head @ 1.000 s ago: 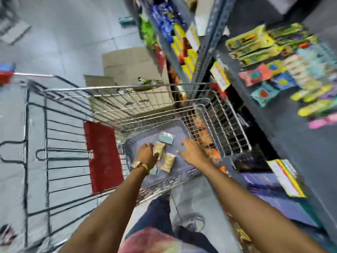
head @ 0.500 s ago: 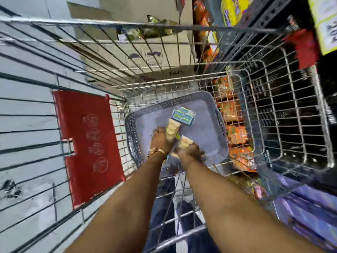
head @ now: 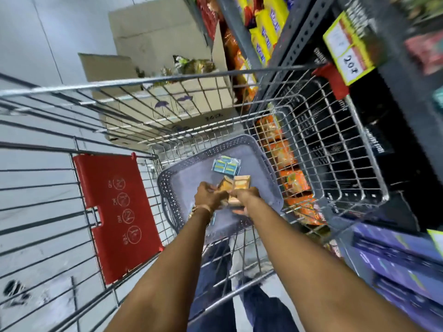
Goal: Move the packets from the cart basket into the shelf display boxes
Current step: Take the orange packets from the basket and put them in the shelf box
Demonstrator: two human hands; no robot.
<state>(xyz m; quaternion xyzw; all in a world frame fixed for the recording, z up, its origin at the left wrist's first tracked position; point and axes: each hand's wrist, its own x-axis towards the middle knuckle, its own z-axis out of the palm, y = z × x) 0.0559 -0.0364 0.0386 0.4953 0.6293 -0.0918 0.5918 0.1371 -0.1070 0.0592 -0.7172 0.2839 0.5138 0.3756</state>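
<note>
A grey perforated plastic basket (head: pixel 261 168) lies in the bottom of a wire shopping cart (head: pixel 153 80). My left hand (head: pixel 208 196) and my right hand (head: pixel 244 196) are both inside the basket, close together, each gripping tan packets (head: pixel 241 185) that stand up between them. A blue-and-white packet (head: pixel 225 164) lies flat in the basket just beyond my hands. A gold bracelet circles my left wrist. What lies under my hands is hidden.
Shelves with yellow, orange and red packets (head: pixel 268 27) run along the right, with a yellow price tag (head: pixel 347 49). Purple boxes (head: pixel 395 255) sit low at right. An open cardboard carton (head: pixel 163 68) stands beyond the cart. A red child-seat flap (head: pixel 115 212) hangs at left.
The view has dropped closer into the cart. My hands have come together and gathered the tan packets, which lay loose in the basket a second ago.
</note>
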